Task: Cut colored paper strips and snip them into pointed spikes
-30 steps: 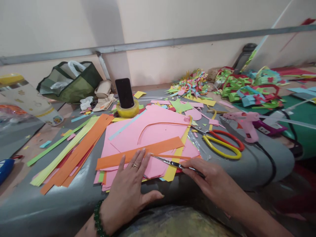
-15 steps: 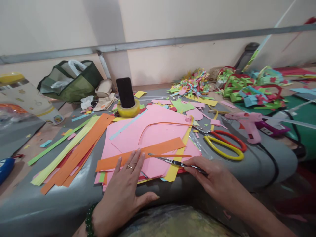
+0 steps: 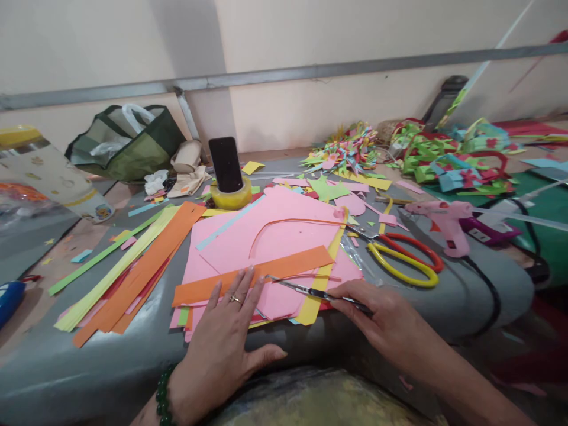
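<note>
My left hand (image 3: 226, 331) lies flat with fingers stretched out, fingertips pressing on a wide orange paper strip (image 3: 293, 262). The strip rests across a stack of pink paper sheets (image 3: 222, 236). My right hand (image 3: 377, 310) is closed around a slim craft knife (image 3: 317, 293) with a silver front and dark handle. Its tip points left, close to my left fingertips at the strip's lower edge. A very thin orange paper strip (image 3: 317, 276) curves just above the blade. Another thin orange strip (image 3: 275, 222) arches over the pink sheets farther back.
Scissors (image 3: 406, 260) with red and yellow handles lie right of the stack, before a pink glue gun (image 3: 448, 225). Cut strips (image 3: 137, 278) fan out at left. A phone (image 3: 225, 165) leans in a tape roll (image 3: 231, 195). Behind are a bag (image 3: 133, 145) and paper crafts (image 3: 444, 154).
The thin orange strip by the blade has bowed upward and its right end has shifted slightly left. The knife tip has moved slightly left; my left hand stays nearly still.
</note>
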